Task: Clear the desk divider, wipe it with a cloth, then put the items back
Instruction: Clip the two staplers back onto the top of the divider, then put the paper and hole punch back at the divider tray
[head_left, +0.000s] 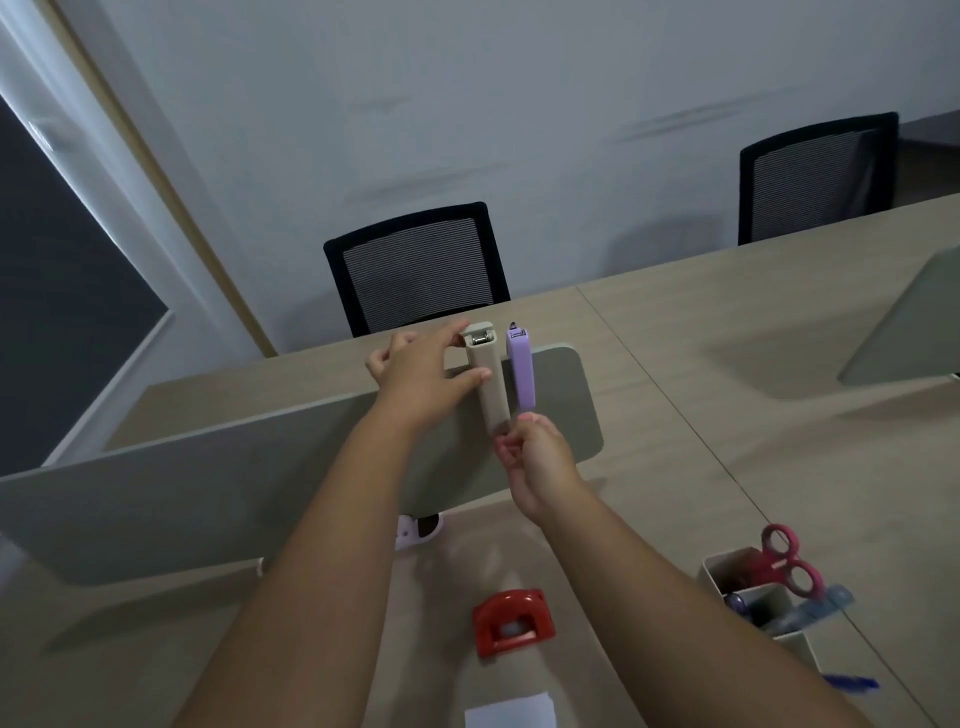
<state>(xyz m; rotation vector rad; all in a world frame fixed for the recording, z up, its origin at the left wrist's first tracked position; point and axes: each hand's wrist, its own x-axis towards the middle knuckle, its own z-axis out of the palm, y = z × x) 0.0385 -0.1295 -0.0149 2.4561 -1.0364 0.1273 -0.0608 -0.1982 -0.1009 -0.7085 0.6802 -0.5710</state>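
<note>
A grey-green desk divider (208, 483) stands across the wooden desk. Two staplers straddle its top edge near the right end: a beige stapler (488, 384) and, just right of it, a purple stapler (521, 371). My left hand (421, 379) grips the upper part of the beige stapler, thumb and fingers around it. My right hand (535, 462) pinches the lower end of the same beige stapler, close under the purple one's tip.
On the near desk lie a red tape dispenser (511, 621), a white paper (509, 712), a white-purple object (421, 530) at the divider's foot, and a white organiser (748, 592) holding pink scissors (789, 564) and pens. Two black mesh chairs (415, 265) stand beyond. A second divider (904, 322) is at right.
</note>
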